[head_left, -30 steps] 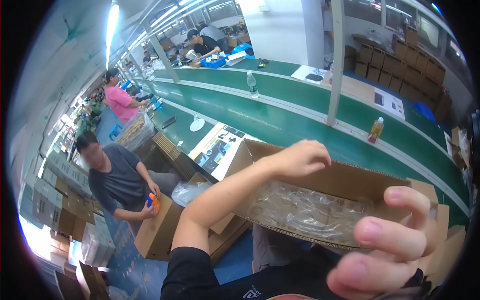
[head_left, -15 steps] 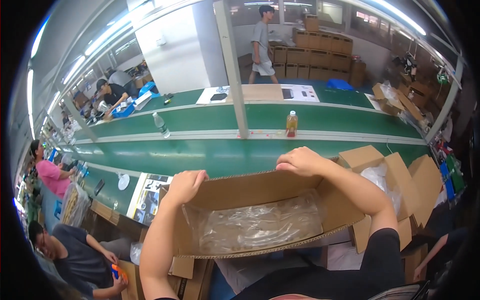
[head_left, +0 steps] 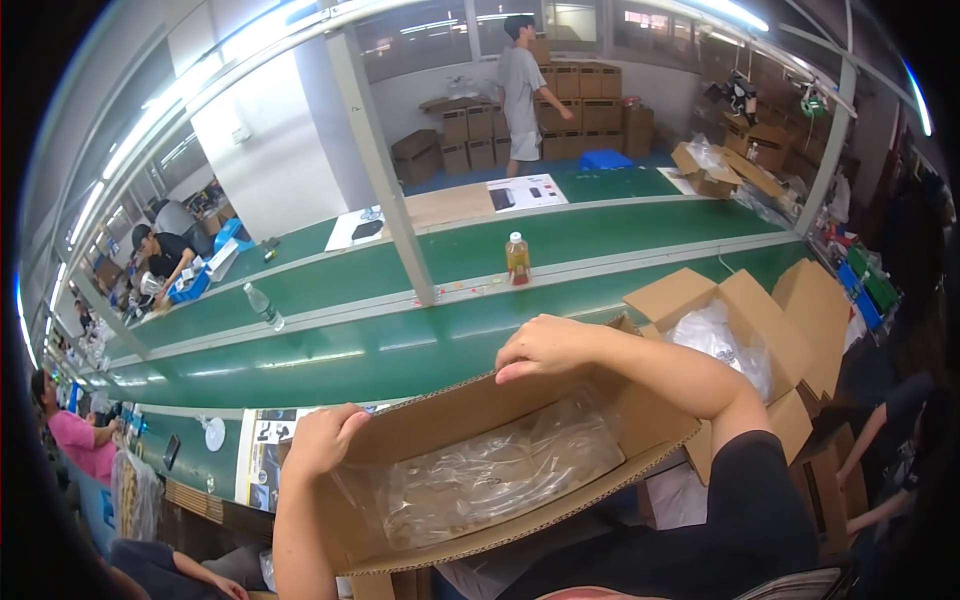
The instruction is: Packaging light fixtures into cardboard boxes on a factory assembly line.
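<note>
In front of me is an open cardboard box point(head_left: 430, 428), its left end lower in the picture than its right. A crinkled clear plastic bag point(head_left: 500, 480) lines the bottom, with brown cardboard showing through it. My left hand point(head_left: 322, 438) is closed over the box's rim at the far left corner. Further right along the same far edge, my right hand point(head_left: 550, 345) hooks its fingers over the cardboard, its arm reaching across the box's right end. Parts of the fingers on both hands are hidden behind the rim.
Beyond the box runs a green workbench point(head_left: 370, 350) with a bottle of amber drink point(head_left: 517, 260) and a clear water bottle point(head_left: 264, 306). Another open carton point(head_left: 790, 345) holding white plastic stands close at right. A metal post point(head_left: 378, 170) rises ahead; co-workers are at left and lower right.
My view has turned to the right and tilted. Both hands keep their hold on the box, which now slants more, left end lower. The person in the background has walked right.
</note>
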{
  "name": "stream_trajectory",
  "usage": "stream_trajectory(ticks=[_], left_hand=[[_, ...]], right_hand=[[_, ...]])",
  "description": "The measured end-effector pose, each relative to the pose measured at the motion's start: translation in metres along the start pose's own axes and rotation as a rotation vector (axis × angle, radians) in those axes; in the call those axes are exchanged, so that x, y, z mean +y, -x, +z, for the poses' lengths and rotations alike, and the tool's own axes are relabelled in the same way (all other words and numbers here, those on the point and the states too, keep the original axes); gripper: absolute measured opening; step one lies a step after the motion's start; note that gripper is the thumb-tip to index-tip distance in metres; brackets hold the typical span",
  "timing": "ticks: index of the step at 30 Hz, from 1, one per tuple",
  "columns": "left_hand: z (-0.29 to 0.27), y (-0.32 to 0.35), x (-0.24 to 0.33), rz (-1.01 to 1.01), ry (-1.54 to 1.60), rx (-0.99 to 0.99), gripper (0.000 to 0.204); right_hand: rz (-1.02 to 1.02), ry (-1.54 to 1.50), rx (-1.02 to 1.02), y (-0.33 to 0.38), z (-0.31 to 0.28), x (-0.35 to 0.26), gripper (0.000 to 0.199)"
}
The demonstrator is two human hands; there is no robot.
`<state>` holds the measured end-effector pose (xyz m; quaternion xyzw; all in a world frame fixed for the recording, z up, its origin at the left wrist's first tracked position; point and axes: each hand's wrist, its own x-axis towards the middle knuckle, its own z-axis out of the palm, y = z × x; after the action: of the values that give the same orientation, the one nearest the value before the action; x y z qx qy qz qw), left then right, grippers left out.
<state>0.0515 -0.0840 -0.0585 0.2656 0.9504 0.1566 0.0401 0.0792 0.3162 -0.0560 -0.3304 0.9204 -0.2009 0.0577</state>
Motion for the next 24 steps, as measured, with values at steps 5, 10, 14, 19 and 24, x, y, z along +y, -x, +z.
stream_trajectory(ticks=[5,10,14,19,24], left_hand=[[-0.002,-0.002,0.009,0.002,0.003,0.012,0.037],[-0.003,0.003,0.006,0.009,0.012,-0.006,0.038],[-0.005,0.010,-0.002,-0.004,-0.014,-0.034,0.039],[0.000,0.003,-0.006,0.064,0.021,-0.040,0.049],[0.002,0.008,-0.004,0.013,0.013,-0.011,0.058]], right_hand=[[0.019,0.039,-0.074,0.007,-0.006,0.000,0.052],[0.020,0.067,-0.086,0.006,-0.007,-0.005,0.053],[-0.082,0.178,-0.044,-0.003,0.004,-0.002,0.048],[-0.109,0.173,0.062,0.004,0.008,-0.001,0.033],[-0.104,0.129,0.111,-0.001,0.007,-0.005,0.028]])
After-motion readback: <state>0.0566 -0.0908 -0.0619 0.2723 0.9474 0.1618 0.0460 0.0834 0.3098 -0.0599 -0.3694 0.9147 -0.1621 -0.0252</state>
